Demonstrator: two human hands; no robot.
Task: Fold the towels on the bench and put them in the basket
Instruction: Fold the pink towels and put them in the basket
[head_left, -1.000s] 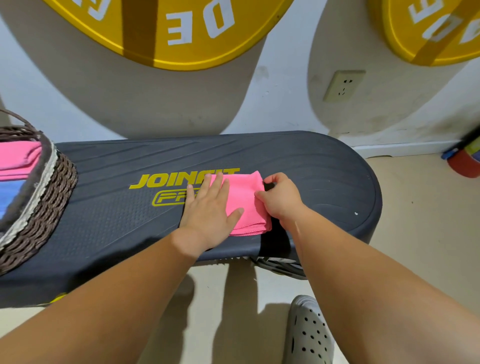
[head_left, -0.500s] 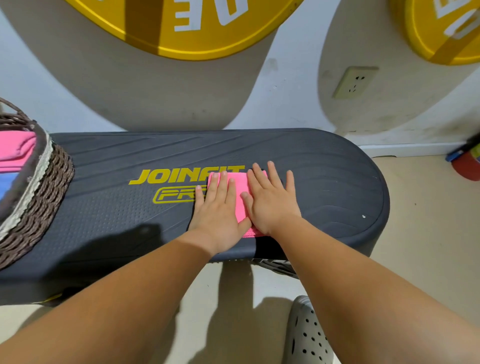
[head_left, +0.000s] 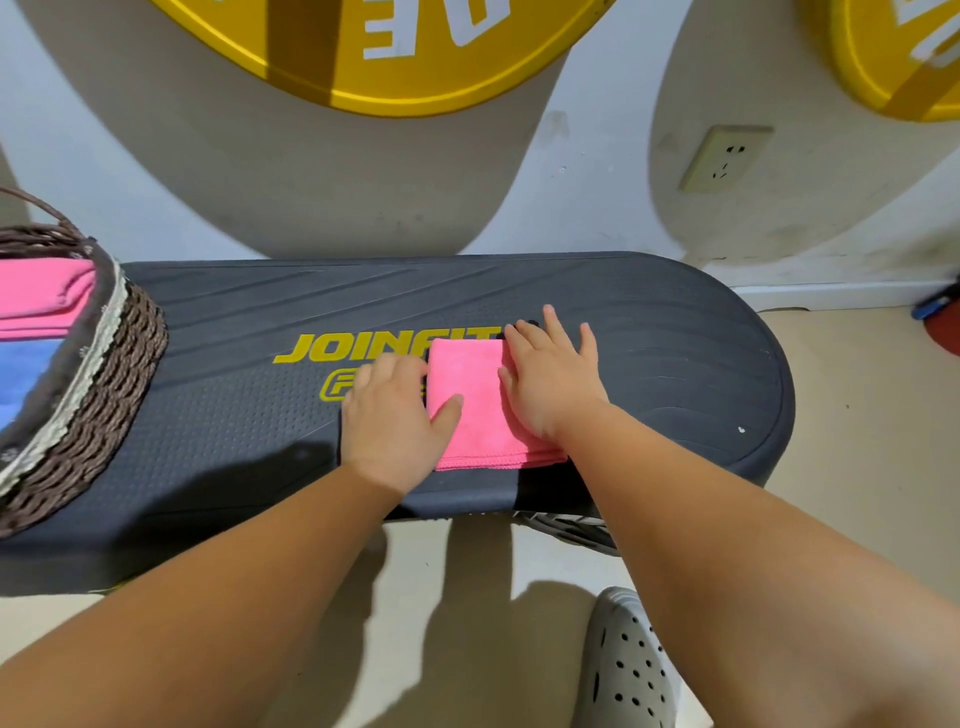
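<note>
The towel (head_left: 475, 421) is pink, folded into a compact rectangle of several layers, with stacked hemmed edges showing along its near side. It lies flat on the table (head_left: 675, 364), right of centre and close to the near edge, partly covering the yellow lettering. Its long axis appears to run from the person toward the wall.

The right hand (head_left: 550, 387) lies flat on the right part of the towel, fingers straight and slightly spread, pressing the layers down. The left hand (head_left: 389, 415) sits against the left edge with its thumb resting on top. Its fingers are blurred, so it cannot be told whether they are tucked under the edge or only bent beside it.

The basket (head_left: 117, 364) stands at the left end of the table, well apart from the towel. The towel therefore has to travel left, and the left hand is the nearer one to the basket. Folding looks complete; lifting and transfer look like the next step.

Materials: the towel is soft, fine-pile cloth, likely to slump if held by one edge. The table top is dark, ribbed and dotted plastic or rubber. The basket is brown woven wicker with a pale lace band, and it holds a pink stack (head_left: 41, 296) and blue cloth (head_left: 26, 374).
</note>
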